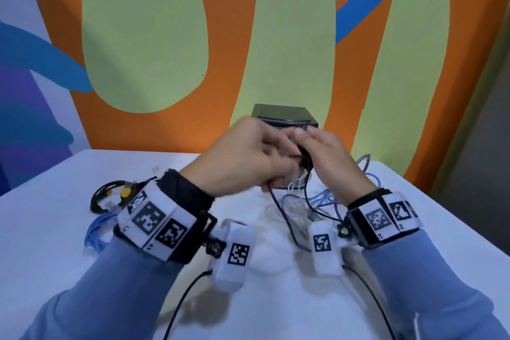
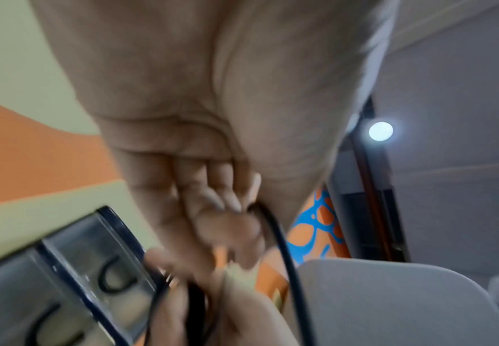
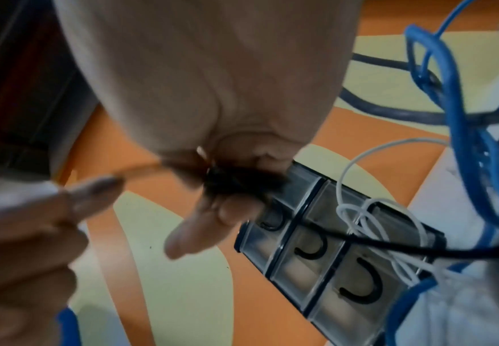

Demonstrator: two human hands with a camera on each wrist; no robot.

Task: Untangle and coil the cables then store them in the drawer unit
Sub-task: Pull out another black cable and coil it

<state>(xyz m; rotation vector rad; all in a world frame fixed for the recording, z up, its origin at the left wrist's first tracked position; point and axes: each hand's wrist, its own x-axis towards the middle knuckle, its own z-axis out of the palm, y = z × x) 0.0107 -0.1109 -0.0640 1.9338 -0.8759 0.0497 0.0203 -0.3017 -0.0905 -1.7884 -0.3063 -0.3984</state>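
Your left hand [image 1: 242, 157] and right hand [image 1: 328, 157] both pinch the black cable [image 1: 278, 201]; slack hangs straight below the fingers (drawer unit [image 1: 284, 114] just beyond).

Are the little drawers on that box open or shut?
Shut: in the right wrist view the visible fronts of the drawer unit sit flush in their frame; none is pulled out.
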